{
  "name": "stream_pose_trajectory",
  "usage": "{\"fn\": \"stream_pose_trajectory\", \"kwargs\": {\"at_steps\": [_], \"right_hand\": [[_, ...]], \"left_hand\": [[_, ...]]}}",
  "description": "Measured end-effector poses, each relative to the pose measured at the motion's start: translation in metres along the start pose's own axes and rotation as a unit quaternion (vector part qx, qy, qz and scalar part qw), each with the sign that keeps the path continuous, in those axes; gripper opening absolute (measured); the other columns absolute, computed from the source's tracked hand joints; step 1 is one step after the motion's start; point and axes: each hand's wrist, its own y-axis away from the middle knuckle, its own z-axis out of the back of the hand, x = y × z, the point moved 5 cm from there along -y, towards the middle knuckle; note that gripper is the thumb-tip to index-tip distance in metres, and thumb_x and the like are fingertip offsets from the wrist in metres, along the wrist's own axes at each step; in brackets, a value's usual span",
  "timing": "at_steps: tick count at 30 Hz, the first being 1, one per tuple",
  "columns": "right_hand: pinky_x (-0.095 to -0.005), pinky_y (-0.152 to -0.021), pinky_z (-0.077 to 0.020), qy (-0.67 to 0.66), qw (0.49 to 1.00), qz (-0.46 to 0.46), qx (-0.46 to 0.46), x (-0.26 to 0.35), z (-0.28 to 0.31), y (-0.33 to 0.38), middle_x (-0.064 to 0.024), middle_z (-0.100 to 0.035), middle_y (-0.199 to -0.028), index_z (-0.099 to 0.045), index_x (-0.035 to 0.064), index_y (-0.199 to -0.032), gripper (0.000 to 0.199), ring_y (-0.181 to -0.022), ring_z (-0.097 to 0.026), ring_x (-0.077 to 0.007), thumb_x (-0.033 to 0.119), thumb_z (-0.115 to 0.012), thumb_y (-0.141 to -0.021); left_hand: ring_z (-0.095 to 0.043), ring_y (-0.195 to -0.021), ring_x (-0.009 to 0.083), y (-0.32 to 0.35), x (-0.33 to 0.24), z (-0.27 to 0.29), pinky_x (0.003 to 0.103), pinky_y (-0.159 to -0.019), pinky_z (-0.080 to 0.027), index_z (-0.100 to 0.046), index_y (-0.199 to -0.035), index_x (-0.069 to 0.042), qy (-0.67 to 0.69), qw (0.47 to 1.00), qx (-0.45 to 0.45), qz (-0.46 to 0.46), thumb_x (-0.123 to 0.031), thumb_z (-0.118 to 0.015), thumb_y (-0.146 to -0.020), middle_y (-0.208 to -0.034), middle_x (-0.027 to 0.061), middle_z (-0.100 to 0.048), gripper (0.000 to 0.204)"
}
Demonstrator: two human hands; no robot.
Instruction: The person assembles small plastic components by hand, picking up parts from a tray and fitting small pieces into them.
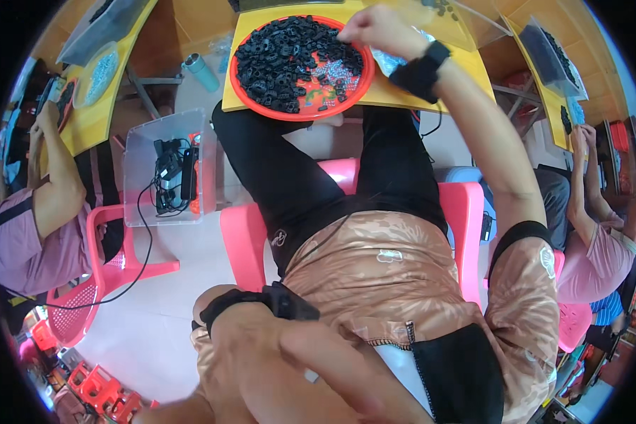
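Observation:
A round red tray (364,88) lies on the yellow table, heaped with small black plastic parts (275,60). At its right side is a patch of small clear, shiny pieces (336,72). My right hand (381,30) is over the tray's far right rim, its fingertips drawn together by the black parts; whatever they may hold is too small to make out. My left hand (275,364) is raised close in front of my chest, bent at the wrist. Its fingers are partly hidden at the lower edge. Black straps with devices circle both wrists.
A crinkled clear bag (389,63) lies right of the tray. On the floor at left stand a clear bin (138,177) with cables and black devices, and a teal bottle (201,73). Other people sit at yellow tables on both sides. A cable hangs from my right wrist.

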Motion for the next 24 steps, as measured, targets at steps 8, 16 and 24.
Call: {"fn": "stream_pose_trajectory", "kwargs": {"at_steps": [8, 16, 24], "right_hand": [[-0.0380, -0.075, -0.0512, 0.210, 0.975, -0.068, -0.012, 0.024, -0.063, -0.025, -0.0144, -0.068, -0.079, -0.073, 0.0080, -0.082, 0.032, -0.081, -0.066, -0.0281, 0.038, -0.074, -0.073], [-0.0370, -0.074, -0.0519, 0.212, 0.976, -0.037, 0.011, 0.014, -0.072, -0.040, -0.0151, -0.068, -0.080, -0.073, 0.0051, -0.080, 0.032, -0.078, -0.066, -0.0299, 0.033, -0.078, -0.067], [-0.0323, -0.069, -0.0511, 0.123, 0.992, -0.032, 0.022, 0.024, -0.064, -0.030, -0.0120, -0.067, -0.071, -0.072, 0.0039, -0.076, 0.028, -0.069, -0.065, -0.0216, 0.031, -0.078, -0.069]], "left_hand": [[-0.055, -0.075, 0.0221, -0.004, 0.010, 0.006, 0.032, -0.072, -0.043, -0.043, -0.105, -0.004, -0.036, 0.997, -0.026, 0.065, -0.031, -0.043, -0.096, -0.087, 0.0184, -0.060, 0.028], [-0.056, -0.078, 0.0183, -0.008, 0.030, 0.011, 0.031, -0.073, -0.043, -0.045, -0.108, -0.003, -0.050, 0.989, -0.046, 0.130, -0.029, -0.046, -0.095, -0.091, 0.0159, -0.059, 0.030], [-0.056, -0.081, 0.0145, -0.036, 0.088, 0.022, 0.029, -0.075, -0.044, -0.047, -0.111, -0.001, -0.071, 0.977, -0.065, 0.189, -0.028, -0.049, -0.095, -0.094, 0.0133, -0.058, 0.031]]}}
